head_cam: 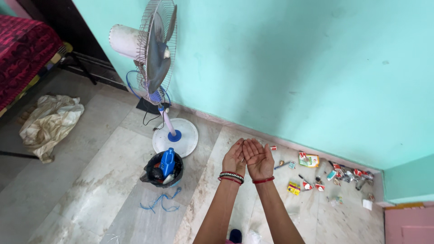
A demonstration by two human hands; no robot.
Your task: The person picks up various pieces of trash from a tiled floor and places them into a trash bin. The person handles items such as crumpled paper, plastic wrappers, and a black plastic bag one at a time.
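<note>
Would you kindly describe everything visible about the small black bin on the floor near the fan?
The black bin is a small round container, apparently lined with dark plastic, standing upright on the pale marble floor. It is full: a blue plastic bottle sticks up out of it among mixed rubbish. It sits just in front of the fan's white round base. A loose blue cord lies on the floor beside it. Neither hand touches it.

Marble floor (90,180) under me carries a fan base (175,137), a bin (162,171) nearer, litter (334,174) far right, cloth (49,119) left.
</note>
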